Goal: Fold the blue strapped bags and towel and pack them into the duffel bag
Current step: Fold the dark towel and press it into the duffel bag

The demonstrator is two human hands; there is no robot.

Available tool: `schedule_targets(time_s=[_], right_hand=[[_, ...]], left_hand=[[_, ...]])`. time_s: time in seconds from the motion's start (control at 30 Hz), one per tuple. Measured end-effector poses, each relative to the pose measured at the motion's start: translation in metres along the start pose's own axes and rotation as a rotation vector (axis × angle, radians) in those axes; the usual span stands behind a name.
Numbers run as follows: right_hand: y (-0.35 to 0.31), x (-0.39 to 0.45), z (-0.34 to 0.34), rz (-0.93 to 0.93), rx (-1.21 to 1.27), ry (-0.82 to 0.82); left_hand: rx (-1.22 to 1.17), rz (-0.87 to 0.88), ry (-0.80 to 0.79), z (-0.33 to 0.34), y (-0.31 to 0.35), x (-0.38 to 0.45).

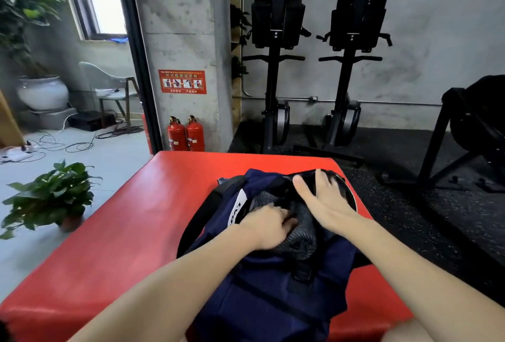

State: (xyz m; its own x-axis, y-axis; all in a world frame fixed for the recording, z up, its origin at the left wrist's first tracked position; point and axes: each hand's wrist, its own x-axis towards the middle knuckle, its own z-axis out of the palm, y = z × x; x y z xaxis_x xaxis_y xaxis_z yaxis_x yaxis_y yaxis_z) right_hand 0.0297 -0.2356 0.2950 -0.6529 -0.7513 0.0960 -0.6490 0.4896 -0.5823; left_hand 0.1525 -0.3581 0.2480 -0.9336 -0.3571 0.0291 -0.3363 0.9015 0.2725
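Duffel [262, 295], navy blue, lies on the red padded surface [131, 221], toward its right side and reaching from the near edge almost to the far edge, with its mouth open at the far end. A white label [237, 209] with dark letters shows on the bag's left flank, and a black strap [196, 221] curves along that same side down to the surface. Inside the opening sits a grey towel [296, 235], bunched and partly folded, its knit texture visible between the two hands. The left hand [269, 228] rests on the towel with its fingers bent down into the cloth, pressing it; whether it pinches the fabric cannot be told, as the fingertips are blurred and partly buried. The right hand [319, 199] lies flat with fingers straight and spread, thumb pointing toward the far left, laid over the far rim of the bag's opening and touching the dark cloth there. Both bare forearms come in from the near edge. No separate blue strapped bags can be made out apart from the dark blue cloth around the opening. Beyond the far edge of the surface two red extinguishers [185, 135] stand on the floor against a concrete pillar [180, 27] that carries a red sign [182, 81]. Two black exercise machines [314, 68] stand against the wall on dark flooring, and a potted plant [54, 199] sits on the pale floor to the left.
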Motion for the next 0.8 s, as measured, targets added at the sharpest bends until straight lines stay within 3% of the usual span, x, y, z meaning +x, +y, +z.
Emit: schedule_targets(time_s=[0.13,0.27,0.43,0.67,0.73,0.8], right_hand=[[0.016,-0.024,0.02,-0.22,0.071,-0.214],[0.018,-0.038,0.03,-0.456,0.004,-0.286],[0.018,-0.048,0.029,-0.469,0.008,-0.303],[0.017,-0.052,0.03,-0.457,-0.177,-0.292],[0.016,-0.053,0.029,-0.448,-0.249,-0.294],[0.013,-0.055,0.026,-0.453,-0.322,-0.29]], left_hand=[[-0.057,0.082,0.169,-0.011,-0.002,-0.039],[0.115,0.014,0.135,-0.012,-0.009,-0.071],[0.289,-0.193,0.046,-0.012,-0.007,-0.096],[0.16,-0.076,-0.142,-0.025,-0.004,-0.12],[0.112,-0.04,-0.131,-0.027,-0.007,-0.125],[0.092,0.007,-0.022,-0.04,-0.006,-0.129]])
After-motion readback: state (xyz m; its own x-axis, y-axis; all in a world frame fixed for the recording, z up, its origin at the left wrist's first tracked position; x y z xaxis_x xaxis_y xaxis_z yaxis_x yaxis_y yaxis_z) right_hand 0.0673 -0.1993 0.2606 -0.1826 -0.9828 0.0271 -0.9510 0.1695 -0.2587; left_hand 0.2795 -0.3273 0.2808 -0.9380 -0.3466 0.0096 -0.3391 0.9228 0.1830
